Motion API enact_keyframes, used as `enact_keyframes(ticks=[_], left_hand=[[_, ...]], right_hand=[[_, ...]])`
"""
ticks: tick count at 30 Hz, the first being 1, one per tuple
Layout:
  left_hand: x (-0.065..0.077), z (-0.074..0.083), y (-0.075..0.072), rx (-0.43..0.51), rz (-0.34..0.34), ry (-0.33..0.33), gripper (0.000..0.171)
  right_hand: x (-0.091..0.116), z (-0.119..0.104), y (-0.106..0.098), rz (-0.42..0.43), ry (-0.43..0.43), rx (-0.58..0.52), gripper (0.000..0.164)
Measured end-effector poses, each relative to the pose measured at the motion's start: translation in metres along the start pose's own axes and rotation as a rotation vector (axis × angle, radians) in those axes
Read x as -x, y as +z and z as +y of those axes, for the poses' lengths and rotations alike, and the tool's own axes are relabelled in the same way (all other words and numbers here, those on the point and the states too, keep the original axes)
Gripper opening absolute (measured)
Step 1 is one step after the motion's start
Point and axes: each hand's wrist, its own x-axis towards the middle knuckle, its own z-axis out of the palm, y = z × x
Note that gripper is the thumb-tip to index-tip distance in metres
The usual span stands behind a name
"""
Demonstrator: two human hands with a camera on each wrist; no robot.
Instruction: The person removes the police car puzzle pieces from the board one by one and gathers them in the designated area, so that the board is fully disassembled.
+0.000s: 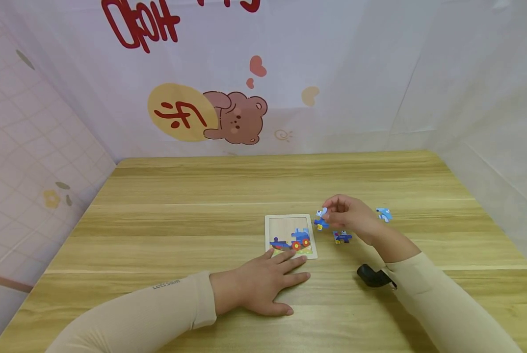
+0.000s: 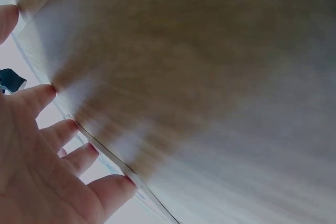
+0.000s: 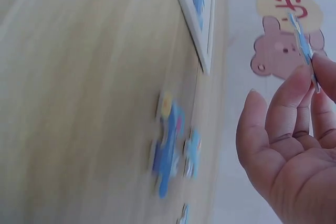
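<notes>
My right hand (image 1: 349, 215) pinches a blue puzzle piece (image 1: 320, 223) between thumb and fingertips, just right of the puzzle tray. In the right wrist view that puzzle piece (image 3: 304, 45) is seen nearly edge-on, raised off the table. The pale-framed puzzle tray (image 1: 268, 228) holds joined pieces showing part of a blue train with red and yellow wheels; bare backing shows at its upper left. My left hand (image 1: 265, 282) lies palm down with fingers spread, fingertips at the tray's near edge. In the left wrist view, the fingers (image 2: 113, 192) rest along that edge.
A dark blue puzzle piece (image 1: 343, 237) lies below the right hand, and a light blue piece (image 1: 383, 214) farther right. Another light blue piece (image 3: 192, 153) shows in the right wrist view. A black device (image 1: 371, 275) sits at the right sleeve. Printed cloth hangs behind the wooden table (image 1: 157, 196).
</notes>
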Motion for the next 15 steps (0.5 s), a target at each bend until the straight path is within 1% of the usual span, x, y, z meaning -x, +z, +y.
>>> enact_keyframes(ticks=[4, 10, 15], left_hand=[[0.001, 0.0, 0.0, 0.009, -0.002, -0.001, 0.069], [0.001, 0.0, 0.001, 0.01, -0.006, 0.0, 0.069], [0.001, 0.0, 0.001, 0.015, -0.009, 0.001, 0.069]], right_hand=[[0.007, 0.007, -0.01, 0.013, 0.009, -0.01, 0.031], [0.015, 0.018, -0.025, 0.019, 0.015, 0.022, 0.035], [0.021, 0.023, -0.037, 0.032, 0.019, 0.043, 0.039]])
